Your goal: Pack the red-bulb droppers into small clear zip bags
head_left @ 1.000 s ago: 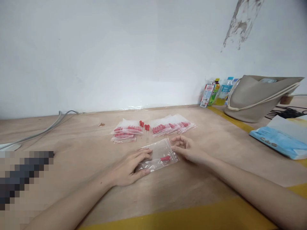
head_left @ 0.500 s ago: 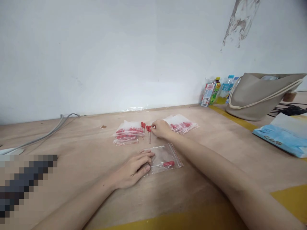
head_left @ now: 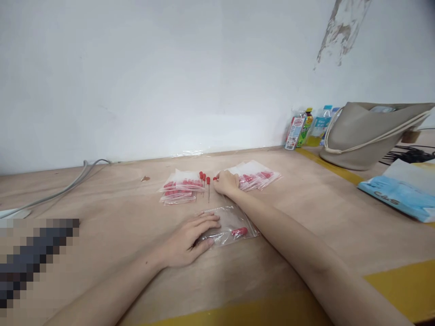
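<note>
left hand (head_left: pixel 185 242) pinning bag (head_left: pixel 231 224), right hand (head_left: pixel 226 182) seemingly pinching pin (head_left: pixel 215 178)

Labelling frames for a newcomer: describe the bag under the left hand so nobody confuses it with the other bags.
On the wooden table, nearer than the two piles of filled bags by the wall, one clear zip bag lies alone, pinned flat by the left hand. The right hand reaches past it. Unlike the packed piles, it holds just one red piece.

Two hands (head_left: pixel 185 242), three bottles (head_left: pixel 307 127), one bag (head_left: pixel 363 138)
</note>
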A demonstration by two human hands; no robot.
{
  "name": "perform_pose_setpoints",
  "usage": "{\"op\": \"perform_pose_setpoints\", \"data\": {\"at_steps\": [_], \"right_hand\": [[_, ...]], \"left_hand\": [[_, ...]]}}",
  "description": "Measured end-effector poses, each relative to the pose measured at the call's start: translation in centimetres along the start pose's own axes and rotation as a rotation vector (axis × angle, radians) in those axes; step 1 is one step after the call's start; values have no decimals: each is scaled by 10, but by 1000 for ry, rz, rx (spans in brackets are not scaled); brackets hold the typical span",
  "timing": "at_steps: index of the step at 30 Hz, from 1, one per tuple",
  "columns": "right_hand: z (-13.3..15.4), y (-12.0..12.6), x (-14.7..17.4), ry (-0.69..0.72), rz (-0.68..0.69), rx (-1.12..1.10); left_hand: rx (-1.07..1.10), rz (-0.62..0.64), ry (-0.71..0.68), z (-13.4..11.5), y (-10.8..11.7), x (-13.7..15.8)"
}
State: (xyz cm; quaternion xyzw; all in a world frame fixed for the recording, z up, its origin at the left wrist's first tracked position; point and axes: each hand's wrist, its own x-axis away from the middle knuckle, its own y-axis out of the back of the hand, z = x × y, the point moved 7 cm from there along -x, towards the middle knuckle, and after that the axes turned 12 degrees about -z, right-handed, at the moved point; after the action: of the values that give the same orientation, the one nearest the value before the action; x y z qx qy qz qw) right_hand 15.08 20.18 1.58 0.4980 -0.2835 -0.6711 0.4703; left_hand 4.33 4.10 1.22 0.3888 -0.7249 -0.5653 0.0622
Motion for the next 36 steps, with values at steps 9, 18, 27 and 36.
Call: {"op": "perform_pose_setpoints", "data": {"at_steps": [9, 18, 27, 36], "right_hand": [[9, 0, 11, 96, -31, -53], [-12, 26, 0, -108, -219, -414], [-119, 54, 71, -340, -428, -1127], [-131, 59, 100, -412, -296, -1281]], "left_hand": [[-8, -8, -5, 1, 0, 0], [-29, 17, 13, 4, -2, 2], [-53, 28, 19, 4, -1, 1], [-44, 21, 11, 5, -1, 2]]}}
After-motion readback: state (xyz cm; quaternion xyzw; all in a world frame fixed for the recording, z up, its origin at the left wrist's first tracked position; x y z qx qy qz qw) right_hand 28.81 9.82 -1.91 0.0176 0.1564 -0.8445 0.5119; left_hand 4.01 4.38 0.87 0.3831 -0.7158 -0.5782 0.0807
